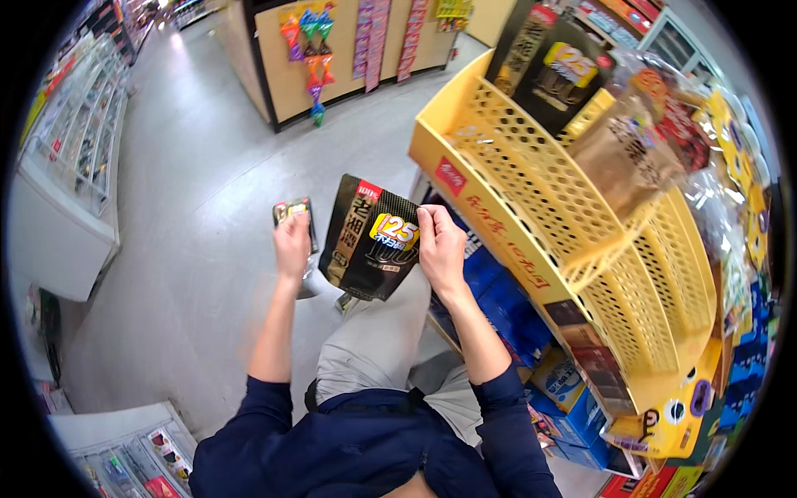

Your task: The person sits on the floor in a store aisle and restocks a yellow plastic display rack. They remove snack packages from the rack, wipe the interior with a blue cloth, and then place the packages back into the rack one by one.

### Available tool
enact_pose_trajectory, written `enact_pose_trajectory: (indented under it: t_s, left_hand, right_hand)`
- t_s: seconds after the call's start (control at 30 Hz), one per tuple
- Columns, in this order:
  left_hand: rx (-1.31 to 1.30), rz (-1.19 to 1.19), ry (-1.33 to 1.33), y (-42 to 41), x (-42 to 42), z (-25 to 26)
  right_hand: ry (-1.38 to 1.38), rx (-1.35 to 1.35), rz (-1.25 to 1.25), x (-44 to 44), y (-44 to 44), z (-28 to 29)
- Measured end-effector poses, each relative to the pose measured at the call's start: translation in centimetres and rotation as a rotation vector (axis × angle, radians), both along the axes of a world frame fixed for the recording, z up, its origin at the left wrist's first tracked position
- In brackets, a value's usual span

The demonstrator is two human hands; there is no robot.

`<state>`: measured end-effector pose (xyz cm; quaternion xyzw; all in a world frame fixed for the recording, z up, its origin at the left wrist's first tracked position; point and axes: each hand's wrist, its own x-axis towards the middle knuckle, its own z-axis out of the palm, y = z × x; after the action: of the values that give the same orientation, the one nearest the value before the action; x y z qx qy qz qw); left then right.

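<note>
A large black snack pouch (367, 239) with a gold strip and a yellow price flash hangs from my right hand (443, 249), pinched at its right edge. To the left, my left hand (292, 243) is closed on a smaller dark packet (312, 215), largely hidden by the fingers; what hangs below that hand is blurred. On the right stands a yellow plastic display rack (485, 211) with perforated tiers. Similar black pouches (548, 75) stand upright at its upper end, beside a brown paper-look snack bag (626, 149).
A glass-fronted counter (81, 162) runs along the left, another case (134, 454) stands lower left. A wooden-panelled unit (348, 56) with hanging packets is ahead. Blue boxes (576, 417) sit beneath the rack. Yellow bags (672, 417) hang at the right.
</note>
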<state>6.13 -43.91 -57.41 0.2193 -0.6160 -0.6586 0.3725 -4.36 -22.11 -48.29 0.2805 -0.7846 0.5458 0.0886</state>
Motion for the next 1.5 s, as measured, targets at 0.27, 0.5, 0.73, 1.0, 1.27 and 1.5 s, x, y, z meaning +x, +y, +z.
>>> enact_pose_trajectory:
  t_s: [0.27,0.5,0.73,1.0,1.27,1.5]
  left_hand:
    - [-0.368,-0.400,0.221,9.2,-1.8,8.2]
    - [-0.084,-0.648,0.301,11.1,-6.1,16.8]
    - [-0.355,-0.587,0.560,10.2,-17.3,23.1]
    - [-0.648,-0.238,0.403,9.8,-21.4,17.0]
    - [-0.586,0.065,0.298,6.4,-11.6,8.0]
    - [-0.155,0.572,-0.788,1.5,8.9,-24.6]
  right_hand:
    - [0.103,-0.126,-0.046,1.7,8.9,8.3]
    - [-0.185,-0.691,0.208,0.3,10.4,14.6]
    - [-0.070,-0.532,0.016,-4.6,8.2,14.5]
    - [-0.129,-0.428,-0.142,-8.4,5.9,10.1]
    - [0.313,-0.167,-0.459,-3.3,4.9,9.1]
    - [0.378,0.191,0.176,4.2,-4.8,-4.0]
